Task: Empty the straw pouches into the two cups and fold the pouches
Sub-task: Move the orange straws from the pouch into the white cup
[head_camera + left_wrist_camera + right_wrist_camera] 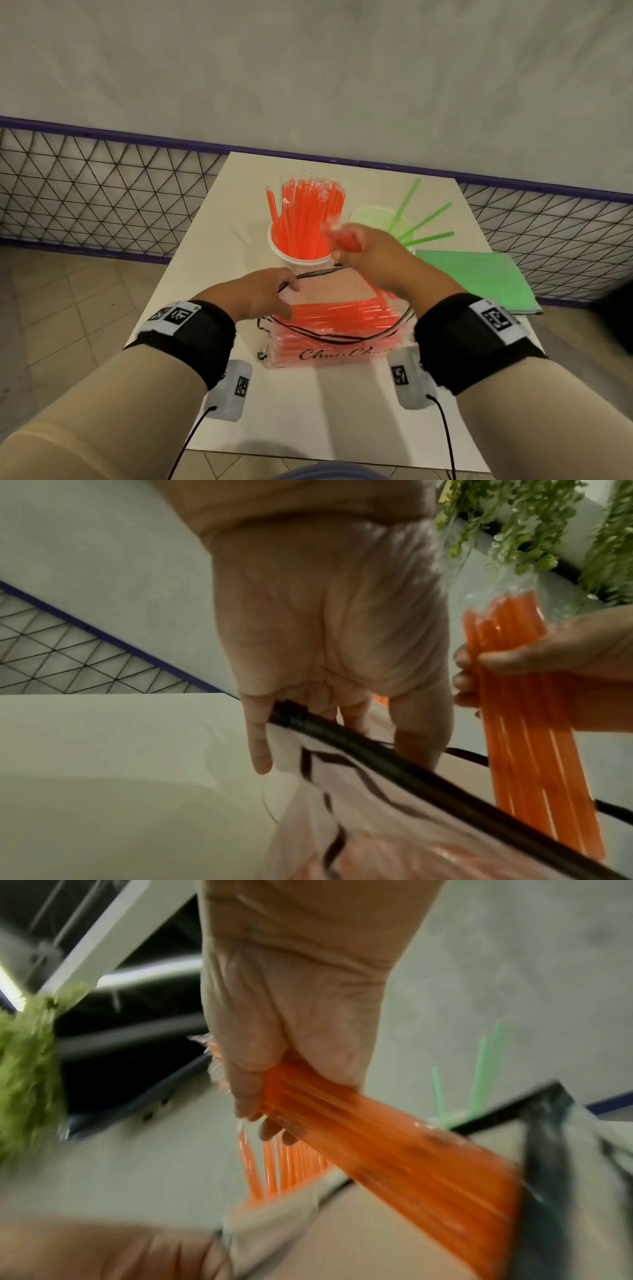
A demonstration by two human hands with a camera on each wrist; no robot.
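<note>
A clear pouch (329,329) with black trim lies on the white table (308,411), holding several orange straws (342,315). My left hand (270,294) grips its black rim (342,734) and holds the mouth wide. My right hand (356,243) grips a bundle of wrapped orange straws (394,1145) above the pouch mouth, next to the white cup (298,263) full of orange straws (305,216). The bundle (534,723) slants down toward the pouch. A green cup (373,216) behind my right hand holds a few green straws (424,222).
A flat green pouch (479,277) lies at the table's right edge. A mesh fence with a purple rail (102,192) runs behind the table. Tiled floor (68,308) shows on the left. Green foliage (514,520) hangs overhead.
</note>
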